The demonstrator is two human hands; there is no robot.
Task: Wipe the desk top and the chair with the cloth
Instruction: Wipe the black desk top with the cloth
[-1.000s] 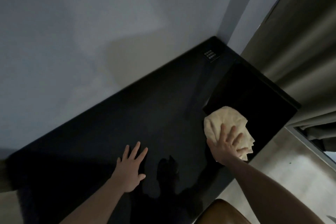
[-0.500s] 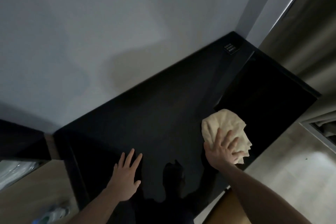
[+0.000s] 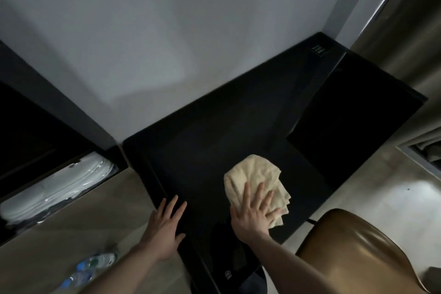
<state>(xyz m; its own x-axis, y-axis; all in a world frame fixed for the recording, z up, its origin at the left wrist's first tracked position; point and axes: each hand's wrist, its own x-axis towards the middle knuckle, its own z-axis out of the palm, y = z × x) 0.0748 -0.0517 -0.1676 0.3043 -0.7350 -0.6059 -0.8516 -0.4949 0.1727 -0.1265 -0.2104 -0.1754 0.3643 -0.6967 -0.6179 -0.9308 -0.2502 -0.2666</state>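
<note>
A glossy black desk top [image 3: 214, 131] runs along a pale wall. A crumpled cream cloth [image 3: 256, 176] lies on it near the front edge. My right hand [image 3: 255, 216] presses flat on the cloth's near side, fingers spread. Beside it my left hand [image 3: 167, 222] rests flat on the desk's left front corner, fingers apart and holding nothing. The brown glossy chair [image 3: 358, 253] stands at the lower right, its back close to my right forearm.
A lower black block [image 3: 353, 117] adjoins the desk on the right, with a curtain [image 3: 410, 31] behind it. To the left is a wooden surface [image 3: 90, 217] with water bottles [image 3: 88, 267] and an open compartment of white folded items [image 3: 59, 186].
My right hand has slid the cloth leftward along the desk, away from the lower black block. The left hand now sits at the desk's left edge. The view has shifted left.
</note>
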